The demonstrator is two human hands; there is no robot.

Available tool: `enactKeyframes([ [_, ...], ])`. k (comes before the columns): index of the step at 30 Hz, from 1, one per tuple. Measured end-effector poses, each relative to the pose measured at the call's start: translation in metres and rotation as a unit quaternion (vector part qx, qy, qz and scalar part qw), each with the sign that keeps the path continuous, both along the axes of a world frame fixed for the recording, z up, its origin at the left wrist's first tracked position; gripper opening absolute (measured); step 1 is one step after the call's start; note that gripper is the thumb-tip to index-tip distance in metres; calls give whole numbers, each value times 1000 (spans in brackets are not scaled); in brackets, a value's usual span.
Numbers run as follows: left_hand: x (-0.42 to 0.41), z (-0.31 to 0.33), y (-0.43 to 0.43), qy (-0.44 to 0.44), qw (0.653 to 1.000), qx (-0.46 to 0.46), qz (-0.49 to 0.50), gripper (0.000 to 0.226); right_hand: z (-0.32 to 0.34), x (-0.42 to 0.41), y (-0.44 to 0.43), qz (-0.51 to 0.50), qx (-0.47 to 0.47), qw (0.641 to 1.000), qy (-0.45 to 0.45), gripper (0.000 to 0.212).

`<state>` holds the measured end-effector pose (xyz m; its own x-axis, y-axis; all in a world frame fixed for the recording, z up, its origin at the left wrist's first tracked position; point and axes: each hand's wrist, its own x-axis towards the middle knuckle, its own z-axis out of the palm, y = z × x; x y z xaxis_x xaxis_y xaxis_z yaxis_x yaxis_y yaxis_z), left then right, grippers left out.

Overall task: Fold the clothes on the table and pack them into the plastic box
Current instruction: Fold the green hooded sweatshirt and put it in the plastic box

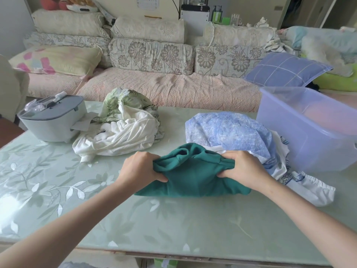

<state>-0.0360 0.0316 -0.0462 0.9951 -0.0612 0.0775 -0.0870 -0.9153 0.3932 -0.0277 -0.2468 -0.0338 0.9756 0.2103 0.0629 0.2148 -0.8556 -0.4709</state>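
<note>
Sofa (pixel 150 55), floral covers, spans the background beyond the surface (pixel 173 225), which is pale green with a leaf pattern. Plastic box (pixel 309 132), translucent, open-topped, stands at the surface's right edge. Clothes, 2 heaps: white garment (pixel 123 136) with leaf-print cloth (pixel 119 101) at centre left, against a grey lidded container (pixel 54 122); blue patterned garment (pixel 228 132) over white flowered cloth (pixel 313 188), just beside the box. Green garment (pixel 193 180), partly folded, lies front centre, touching the blue heap. Left hand (pixel 139 169) and right hand (pixel 245 167), 1 at each upper corner: each grip closed on bunched green fabric.
</note>
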Motion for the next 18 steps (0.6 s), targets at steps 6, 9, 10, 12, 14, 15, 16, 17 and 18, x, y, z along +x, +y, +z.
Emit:
enactKeyframes([
  [6,37,21,-11,-59,998,-23,6,38,14,43,-18,-16,74,997,-14,30],
  [9,69,32,-16,-101,994,-38,2,39,24,79,-24,-2,125,992,-27,29],
  [10,83,37,-19,-115,993,-41,-1,39,28,92,-26,12,143,989,-28,25],
  [12,113,45,-25,-135,990,-50,-3,37,42,117,-29,43,169,984,-42,35],
  [14,141,51,-30,-158,986,-57,-15,36,52,140,-34,56,191,978,-53,48],
  [15,152,54,-32,-168,984,-59,-22,36,55,149,-37,56,204,976,-54,50],
  [16,161,56,-34,-173,982,-66,-25,35,57,157,-39,52,214,974,-50,51],
  [17,168,57,-36,-173,982,-75,-24,33,59,163,-40,45,218,974,-46,50],
  [18,174,59,-37,-170,982,-82,-19,33,61,170,-40,35,214,975,-41,47],
])
